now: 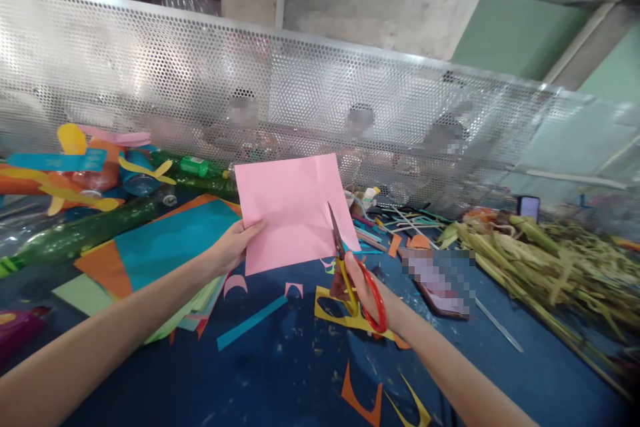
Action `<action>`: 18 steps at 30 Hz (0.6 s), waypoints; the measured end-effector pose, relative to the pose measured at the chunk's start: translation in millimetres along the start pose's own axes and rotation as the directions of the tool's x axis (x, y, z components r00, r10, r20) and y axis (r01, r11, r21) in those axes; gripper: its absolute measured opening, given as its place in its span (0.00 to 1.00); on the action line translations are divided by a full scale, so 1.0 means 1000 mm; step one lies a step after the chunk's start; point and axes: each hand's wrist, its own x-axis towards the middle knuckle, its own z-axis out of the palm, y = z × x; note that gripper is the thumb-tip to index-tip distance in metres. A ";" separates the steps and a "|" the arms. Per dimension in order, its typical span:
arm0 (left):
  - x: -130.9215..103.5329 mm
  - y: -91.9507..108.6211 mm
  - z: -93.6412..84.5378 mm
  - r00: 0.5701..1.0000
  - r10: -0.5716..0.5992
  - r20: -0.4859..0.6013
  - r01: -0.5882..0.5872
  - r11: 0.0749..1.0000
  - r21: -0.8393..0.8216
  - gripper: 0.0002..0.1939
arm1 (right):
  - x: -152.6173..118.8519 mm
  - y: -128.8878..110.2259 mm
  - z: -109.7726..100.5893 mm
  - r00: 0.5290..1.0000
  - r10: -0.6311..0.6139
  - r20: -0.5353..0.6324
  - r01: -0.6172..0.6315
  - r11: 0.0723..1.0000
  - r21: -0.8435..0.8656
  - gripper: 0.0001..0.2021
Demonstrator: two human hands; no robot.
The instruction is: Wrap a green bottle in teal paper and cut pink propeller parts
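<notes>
My left hand (239,245) pinches the left edge of a pink paper sheet (290,213), which is held up above the blue table. In my right hand (363,290) are scissors (342,250) with one yellow and one red handle. Their blades point up and lie at the lower right part of the sheet, where a slit runs up from the bottom edge. Under my right hand lies a yellow paper scrap (325,310) with rounded cut-outs. Small pink scraps (294,290) and a blue paper strip (253,322) rest below the sheet.
Stacked coloured paper (175,247) and green bottles (100,233) occupy the left, with paper-decorated bottles behind. A phone (440,283) lies right of centre. Dried husks (545,260) cover the far right. A perforated metal panel (310,93) stands behind the table (280,380).
</notes>
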 end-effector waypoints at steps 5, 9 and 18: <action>-0.002 0.002 0.004 1.000 -0.020 -0.005 0.020 1.000 -0.016 0.09 | -0.003 -0.004 -0.001 0.994 -0.112 -0.013 0.107 0.973 -0.204 0.27; -0.002 0.002 0.003 1.000 -0.014 0.006 0.014 1.000 -0.022 0.10 | -0.005 -0.008 -0.001 0.988 -0.151 -0.041 0.134 0.952 -0.274 0.27; -0.002 0.001 0.002 1.000 -0.012 -0.002 0.012 1.000 -0.028 0.11 | -0.003 0.005 0.003 0.999 -0.047 -0.015 0.047 0.999 -0.007 0.24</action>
